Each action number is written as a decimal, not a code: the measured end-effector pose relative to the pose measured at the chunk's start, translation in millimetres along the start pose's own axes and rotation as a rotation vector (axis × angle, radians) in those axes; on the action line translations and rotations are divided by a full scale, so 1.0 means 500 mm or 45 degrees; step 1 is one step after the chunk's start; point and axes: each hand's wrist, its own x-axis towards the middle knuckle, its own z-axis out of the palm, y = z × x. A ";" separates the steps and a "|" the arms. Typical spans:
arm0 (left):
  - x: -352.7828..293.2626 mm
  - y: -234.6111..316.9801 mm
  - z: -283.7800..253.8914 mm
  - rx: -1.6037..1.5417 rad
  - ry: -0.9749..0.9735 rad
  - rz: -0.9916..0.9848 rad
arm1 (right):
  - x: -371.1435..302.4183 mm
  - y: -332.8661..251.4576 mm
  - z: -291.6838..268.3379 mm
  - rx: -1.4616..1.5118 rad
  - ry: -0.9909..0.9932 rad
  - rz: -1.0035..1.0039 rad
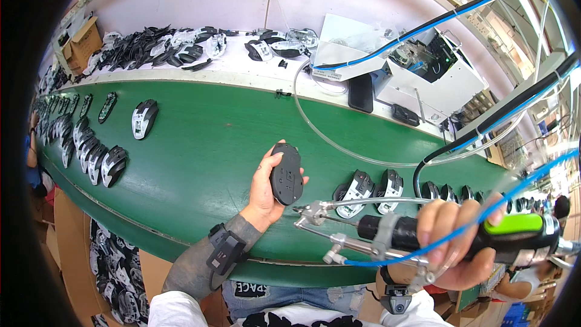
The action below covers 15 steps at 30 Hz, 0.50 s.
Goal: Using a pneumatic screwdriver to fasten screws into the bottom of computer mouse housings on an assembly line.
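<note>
Two hands are working over the green conveyor belt. The left hand is gripping a dark mouse shell underside-up, fingers curled round its edges, holding it above the belt. The right hand is wrapping fully around a black-and-green powered screwdriver — its metal nose is pointing left, just beside the shell's lower end. More mice are lying in rows along the belt, with loose shell parts piling on the white shelf behind.
</note>
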 end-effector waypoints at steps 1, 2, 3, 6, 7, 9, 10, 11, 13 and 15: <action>0.000 0.000 -0.003 -0.014 -0.009 -0.022 | -0.003 -0.001 0.001 0.024 0.018 -0.019; -0.004 -0.001 -0.005 -0.009 -0.001 -0.018 | -0.007 -0.003 0.004 0.049 0.037 -0.039; -0.008 -0.005 0.001 -0.046 -0.085 -0.046 | -0.008 -0.008 0.013 0.032 0.062 -0.028; -0.022 -0.013 0.012 -0.095 -0.208 -0.104 | -0.009 0.002 0.020 0.017 0.007 0.063; -0.025 -0.016 0.012 -0.082 -0.220 -0.122 | -0.011 0.002 0.019 -0.015 -0.016 0.083; -0.028 -0.020 0.014 -0.071 -0.234 -0.142 | -0.009 0.010 0.019 -0.074 -0.045 0.078; -0.029 -0.022 0.016 -0.068 -0.244 -0.155 | -0.008 0.013 0.019 -0.131 -0.079 0.074; -0.028 -0.024 0.017 -0.066 -0.253 -0.167 | -0.008 0.014 0.021 -0.110 -0.055 0.100; -0.032 -0.024 0.019 -0.081 -0.267 -0.168 | -0.009 0.016 0.026 -0.037 -0.028 0.104; -0.033 -0.024 0.017 -0.096 -0.276 -0.169 | -0.011 0.024 0.027 0.062 0.018 0.100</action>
